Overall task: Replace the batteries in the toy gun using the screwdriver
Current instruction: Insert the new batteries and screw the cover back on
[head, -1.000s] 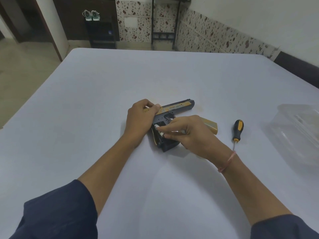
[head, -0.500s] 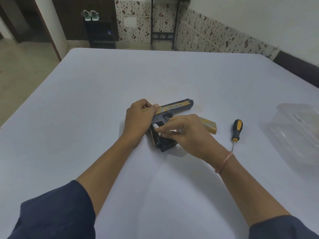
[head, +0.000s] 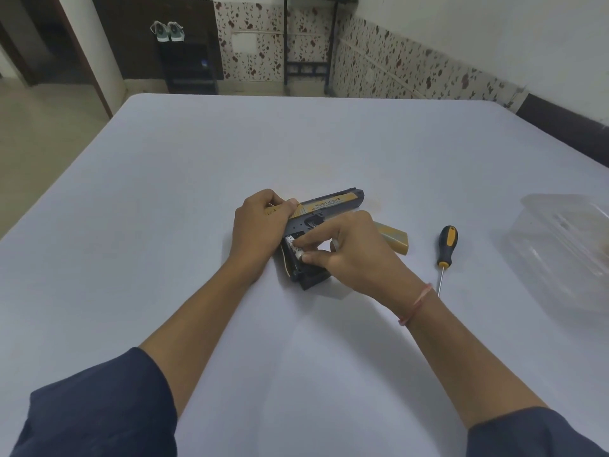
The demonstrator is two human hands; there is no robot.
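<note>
A black and gold toy gun (head: pixel 333 206) lies on its side in the middle of the white table (head: pixel 164 199), barrel pointing right. My left hand (head: pixel 258 225) grips its rear end and pins it down. My right hand (head: pixel 349 255) covers the grip, with thumb and forefinger pinching a white battery (head: pixel 294 247) at the open battery compartment. A gold cover piece (head: pixel 395 237) lies just right of my right hand. The screwdriver (head: pixel 445 249), black and yellow handled, rests on the table further right, tip toward me.
A clear plastic container (head: pixel 560 249) stands at the table's right edge. Beyond the table's far edge are a speckled wall, a dark shelf with shoes and a doorway at the left.
My right hand's fingers have shifted slightly on the battery at the grip compartment. The left hand, the gun and the screwdriver have stayed put.
</note>
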